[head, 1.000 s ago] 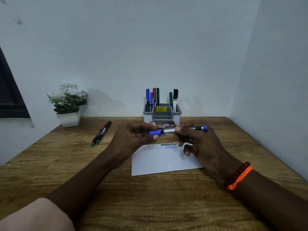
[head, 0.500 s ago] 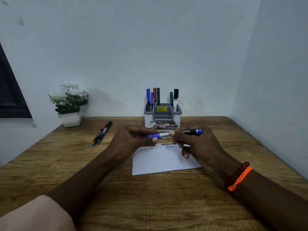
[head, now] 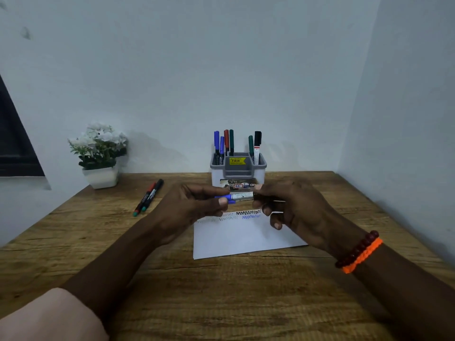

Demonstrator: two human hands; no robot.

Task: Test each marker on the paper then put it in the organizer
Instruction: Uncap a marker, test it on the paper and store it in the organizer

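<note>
Compared with the earlier frames, the blue marker has been drawn closer together between the two hands, and the blue end once visible past the right hand is now hidden behind its fingers. The marker is held level at the centre of the frame, above the far edge of the paper and in front of the organizer. Its blue cap end is pinched by the left hand, while its barrel is gripped by the curled fingers of the right hand.

A blue zigzag is already seen on the paper beside black and fainter ones, so the test of this marker is judged to be done and the cap is probably being pressed back on. Next, the marker would have to be carried up and over the organizer's front wall and lowered upright into a compartment.

Several markers already stand in the left and right compartments at the upper centre, so a free gap must be found between them. Two more markers lie on the bench at the left of the frame, apparently untested. A potted plant stands at the far left, well clear of the path.
</note>
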